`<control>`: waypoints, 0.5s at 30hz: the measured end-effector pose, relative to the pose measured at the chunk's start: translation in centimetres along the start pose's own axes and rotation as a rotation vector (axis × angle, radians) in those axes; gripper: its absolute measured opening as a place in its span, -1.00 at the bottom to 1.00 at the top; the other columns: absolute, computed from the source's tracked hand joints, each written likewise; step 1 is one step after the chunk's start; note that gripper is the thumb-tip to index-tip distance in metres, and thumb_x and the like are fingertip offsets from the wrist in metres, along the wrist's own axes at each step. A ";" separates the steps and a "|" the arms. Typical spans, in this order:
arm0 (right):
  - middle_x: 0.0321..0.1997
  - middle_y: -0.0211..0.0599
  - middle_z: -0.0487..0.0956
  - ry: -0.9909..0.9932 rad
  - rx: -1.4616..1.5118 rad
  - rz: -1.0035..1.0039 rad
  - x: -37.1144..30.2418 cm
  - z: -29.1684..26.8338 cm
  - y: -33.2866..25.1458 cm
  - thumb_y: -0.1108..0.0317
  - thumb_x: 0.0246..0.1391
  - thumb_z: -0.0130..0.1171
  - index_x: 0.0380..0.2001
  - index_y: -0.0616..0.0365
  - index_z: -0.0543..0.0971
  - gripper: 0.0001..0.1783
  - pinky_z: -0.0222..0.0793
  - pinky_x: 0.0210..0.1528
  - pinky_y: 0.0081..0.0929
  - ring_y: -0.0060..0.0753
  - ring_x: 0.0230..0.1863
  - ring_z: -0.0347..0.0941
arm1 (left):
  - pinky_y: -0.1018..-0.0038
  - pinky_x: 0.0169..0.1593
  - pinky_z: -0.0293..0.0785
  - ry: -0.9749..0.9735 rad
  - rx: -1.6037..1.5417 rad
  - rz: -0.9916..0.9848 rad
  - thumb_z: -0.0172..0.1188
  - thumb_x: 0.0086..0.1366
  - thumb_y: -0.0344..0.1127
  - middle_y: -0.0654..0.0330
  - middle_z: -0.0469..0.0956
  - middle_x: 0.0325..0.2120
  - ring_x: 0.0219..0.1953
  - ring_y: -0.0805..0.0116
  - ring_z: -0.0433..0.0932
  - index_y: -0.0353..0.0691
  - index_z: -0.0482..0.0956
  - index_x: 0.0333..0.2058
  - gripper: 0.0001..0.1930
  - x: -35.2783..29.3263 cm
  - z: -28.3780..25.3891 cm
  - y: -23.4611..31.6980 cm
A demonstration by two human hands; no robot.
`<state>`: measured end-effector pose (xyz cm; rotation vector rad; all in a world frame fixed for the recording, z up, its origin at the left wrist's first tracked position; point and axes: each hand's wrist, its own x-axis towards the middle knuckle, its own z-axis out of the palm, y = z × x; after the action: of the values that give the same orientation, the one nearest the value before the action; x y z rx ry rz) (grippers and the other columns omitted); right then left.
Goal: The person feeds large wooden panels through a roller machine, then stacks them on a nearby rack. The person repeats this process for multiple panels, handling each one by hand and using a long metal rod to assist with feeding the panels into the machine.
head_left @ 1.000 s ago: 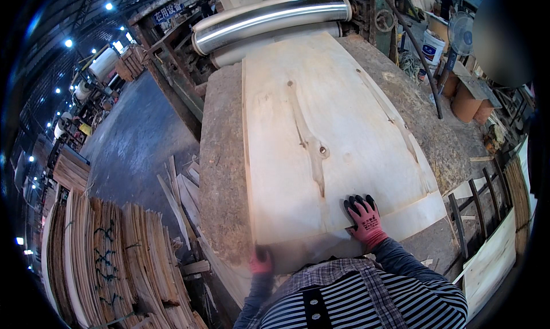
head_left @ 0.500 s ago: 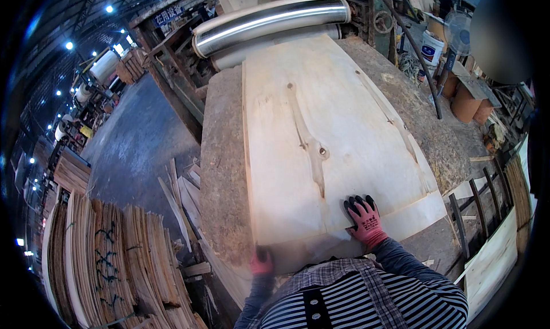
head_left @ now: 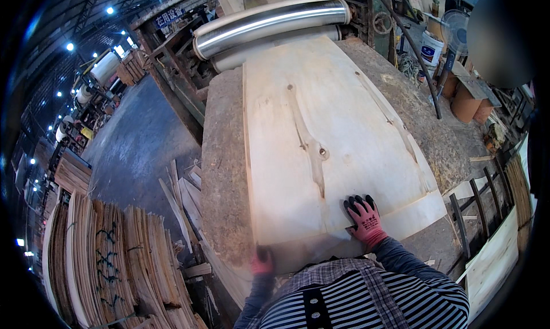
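A pale wood veneer sheet (head_left: 275,174) with dark knots and brown streaks lies before me, its far end at a pair of shiny metal rollers (head_left: 275,24). My right hand (head_left: 365,220), in a pink glove with black fingertips, rests flat on the near part of the sheet, fingers spread. At the sheet's near left corner is my left hand (head_left: 263,262), gloved alike. Its fingers are blurred and dark, so I cannot see whether they grip the edge. A strip of paler veneer (head_left: 415,214) shows along the near right edge.
The sheet lies on a worn brown table (head_left: 224,174). Stacked veneer (head_left: 114,260) stands at the lower left, with loose strips (head_left: 177,208) beside the table. Dark metal bars (head_left: 460,226) rise at the right. A white bucket (head_left: 431,48) and a fan (head_left: 456,32) stand farther back.
My hands and the sheet keep their places. Beyond the rollers, a blurred figure has shifted slightly to the left.
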<state>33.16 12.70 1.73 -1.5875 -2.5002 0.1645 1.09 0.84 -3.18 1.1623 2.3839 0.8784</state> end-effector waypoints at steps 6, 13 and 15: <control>0.07 -0.21 0.23 0.007 0.007 -0.003 0.1 0.2 0.0 -0.01 -0.36 0.17 -0.02 -0.07 0.32 -0.29 -0.16 0.17 -0.08 -0.06 0.11 0.05 | 0.40 -0.08 0.31 0.045 -0.103 0.058 0.17 -0.02 -0.19 0.12 0.44 -0.16 -0.10 0.25 0.42 -0.04 0.29 -0.02 -0.47 0.6 1.5 -2.6; 0.06 -0.20 0.23 0.040 0.007 -0.043 0.4 -0.9 0.0 0.04 -0.35 0.18 -0.02 -0.08 0.32 -0.31 -0.16 0.17 -0.08 -0.05 0.11 0.05 | 0.44 -0.07 0.30 -0.011 0.010 -0.103 0.15 0.02 -0.26 0.07 0.45 -0.19 -0.10 0.26 0.42 -0.15 0.30 -0.03 -0.51 -0.2 -0.7 2.5; 0.06 -0.20 0.24 0.035 -0.068 -0.068 0.4 -2.4 -0.5 0.06 -0.36 0.20 -0.02 -0.10 0.32 -0.30 -0.12 0.16 -0.07 -0.05 0.10 0.07 | 0.39 -0.07 0.31 -0.025 -0.107 0.005 0.12 0.01 -0.29 0.02 0.44 -0.19 -0.13 0.18 0.42 -0.19 0.28 -0.01 -0.50 0.1 -0.5 1.6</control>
<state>33.08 12.85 4.23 -1.5132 -2.5544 0.0418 1.71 1.51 -1.73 1.1324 2.2847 0.9748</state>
